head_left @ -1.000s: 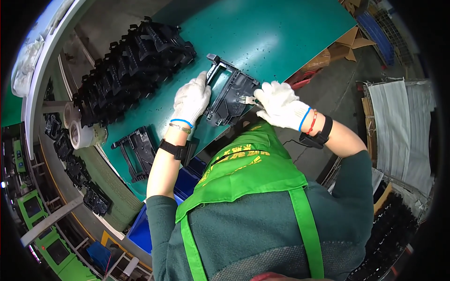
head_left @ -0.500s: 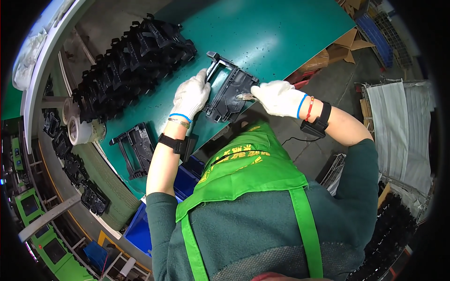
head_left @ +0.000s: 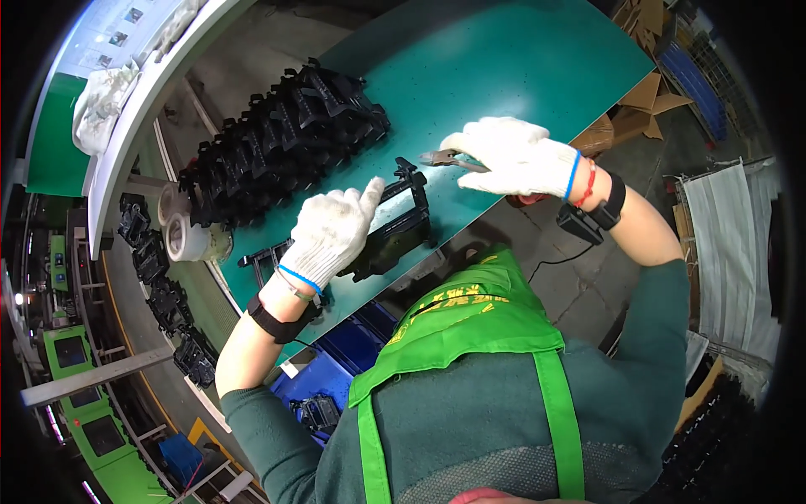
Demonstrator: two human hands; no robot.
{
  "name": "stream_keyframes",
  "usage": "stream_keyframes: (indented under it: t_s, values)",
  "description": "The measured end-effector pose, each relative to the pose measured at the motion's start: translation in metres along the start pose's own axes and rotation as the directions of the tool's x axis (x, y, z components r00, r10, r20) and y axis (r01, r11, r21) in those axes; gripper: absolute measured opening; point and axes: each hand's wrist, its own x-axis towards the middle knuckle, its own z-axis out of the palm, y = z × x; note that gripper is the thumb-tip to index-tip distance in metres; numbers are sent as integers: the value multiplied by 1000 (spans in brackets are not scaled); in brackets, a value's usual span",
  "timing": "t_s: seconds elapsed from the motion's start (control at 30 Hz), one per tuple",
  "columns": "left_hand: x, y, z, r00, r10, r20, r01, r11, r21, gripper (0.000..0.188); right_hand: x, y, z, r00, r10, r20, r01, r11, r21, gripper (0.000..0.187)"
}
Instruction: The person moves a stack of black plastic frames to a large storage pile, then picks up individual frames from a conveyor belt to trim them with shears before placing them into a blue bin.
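Note:
Both of my hands wear white knit gloves with blue cuffs. My left hand (head_left: 332, 231) is closed on the near left side of a black plastic frame (head_left: 405, 225), its thumb lying along the edge. The frame sits tilted over the green table, its open rectangular end toward the right; the glove hides part of it. In my right hand (head_left: 512, 158) is a pair of pliers (head_left: 442, 158), jaws pointing left, just beyond the frame's upper corner. Behind my left wrist a second black plastic frame (head_left: 267, 257) lies on the table, mostly covered.
A long stack of black plastic frames (head_left: 290, 143) fills the table's far left. Rolls of tape (head_left: 186, 237) stand by the green table's (head_left: 495, 63) left edge. Below it are blue bins (head_left: 323, 378), one holding a black part. Cardboard boxes (head_left: 634, 109) lie beyond the right edge.
The frame has been turned, its open end swinging from the left to the right. My left hand has shifted lower. The pliers have moved off the frame's face to beside its corner.

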Motion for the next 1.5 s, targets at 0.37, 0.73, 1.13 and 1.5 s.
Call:
stream_keyframes:
  t_s: [0.37,0.73,1.13,1.5]
  values:
    - [-8,9,-14,997,-17,74,15,999,37,50,47,-2,-22,934,-88,346,96,995,-7,36]
    - [-55,26,-7,919,-390,61,382,918,107,57,10,-28,63,946,319,-60,-233,797,558,39]
    - [-4,117,97,917,-398,32,399,916,-39,70,-25,-77,143,824,157,544,-452,-397,799,38]
    - [0,120,104,894,-436,104,429,766,-479,73,-1,-77,161,826,185,533,-365,-545,755,28]
